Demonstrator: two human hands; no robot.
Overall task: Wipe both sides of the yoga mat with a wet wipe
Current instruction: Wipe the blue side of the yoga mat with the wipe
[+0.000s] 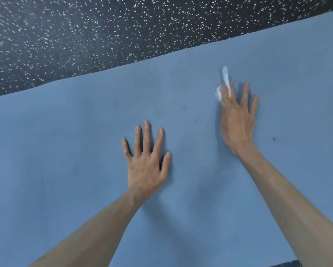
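A blue yoga mat [69,143] lies flat and fills most of the view. My left hand [145,162] rests on it near the middle, palm down with fingers spread. Further away and to the right, my right hand [237,116] lies flat with straight fingers and presses a white wet wipe [225,81] onto the mat. Most of the wipe is hidden under the fingers; a twisted end sticks out past the fingertips and a crumpled bit shows at the hand's left side.
Black rubber floor with white speckles [85,31] runs along the mat's far edge. A small strip of the same floor [288,264] shows at the bottom right. A tiny dark speck [274,139] sits on the mat right of my right wrist.
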